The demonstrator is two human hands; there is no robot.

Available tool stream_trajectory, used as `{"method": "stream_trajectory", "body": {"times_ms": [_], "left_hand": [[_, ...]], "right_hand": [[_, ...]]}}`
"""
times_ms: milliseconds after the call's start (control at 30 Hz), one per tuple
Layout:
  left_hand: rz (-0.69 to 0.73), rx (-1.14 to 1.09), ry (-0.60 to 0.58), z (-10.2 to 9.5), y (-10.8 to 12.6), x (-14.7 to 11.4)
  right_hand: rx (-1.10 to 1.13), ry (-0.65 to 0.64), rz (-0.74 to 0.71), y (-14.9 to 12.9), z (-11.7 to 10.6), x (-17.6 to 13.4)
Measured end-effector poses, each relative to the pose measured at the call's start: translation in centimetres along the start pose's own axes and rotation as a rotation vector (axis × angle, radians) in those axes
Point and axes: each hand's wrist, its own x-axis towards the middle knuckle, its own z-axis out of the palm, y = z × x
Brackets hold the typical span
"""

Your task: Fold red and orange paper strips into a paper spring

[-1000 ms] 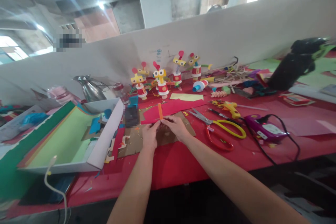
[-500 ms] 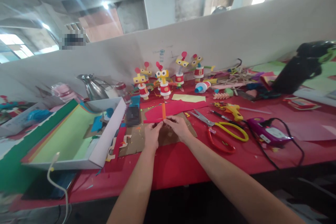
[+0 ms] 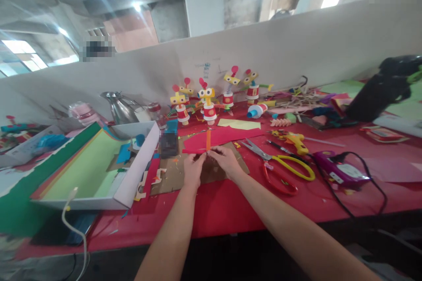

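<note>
Over a brown cardboard sheet (image 3: 176,180), my left hand (image 3: 194,167) pinches a narrow red paper strip (image 3: 191,151) that points left. My right hand (image 3: 224,160) is closed at the lower end of an orange paper strip (image 3: 208,139), which stands upright from the fingertips. The two strips meet at a corner between my hands; the fingers hide the joint. Just beyond lies a larger piece of red paper (image 3: 224,136). To the right of my right hand rest scissors (image 3: 283,162) with one yellow and one red handle.
Several paper-cup robot figures (image 3: 209,112) stand by the white partition (image 3: 148,68). On the left is a white box (image 3: 138,171) with coloured paper. A yellow glue gun (image 3: 296,142), a purple device (image 3: 341,169) with a black cable and craft scraps lie to the right.
The view has shifted slightly, so everything appears a little further right. Both hands keep the same pinch on the strips, which look almost unchanged.
</note>
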Motion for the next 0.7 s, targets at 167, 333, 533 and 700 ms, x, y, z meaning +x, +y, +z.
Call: {"method": "stream_trajectory", "body": {"times_ms": [167, 333, 533, 700], "left_hand": [[0.035, 0.019, -0.018, 0.0, 0.1, 0.0], [0.055, 0.062, -0.075, -0.1, 0.0, 0.0], [0.109, 0.125, -0.114, -0.4, -0.4, 0.2], [0.24, 0.36, -0.085, -0.1, 0.7, -0.4]], "right_hand": [[0.056, -0.004, 0.068, 0.1, 0.1, 0.0], [0.126, 0.014, 0.055, 0.6, -0.1, 0.5], [0.266, 0.114, 0.058, 1.2, -0.4, 1.3], [0.296, 0.187, 0.088, 1.4, -0.7, 1.4]]}}
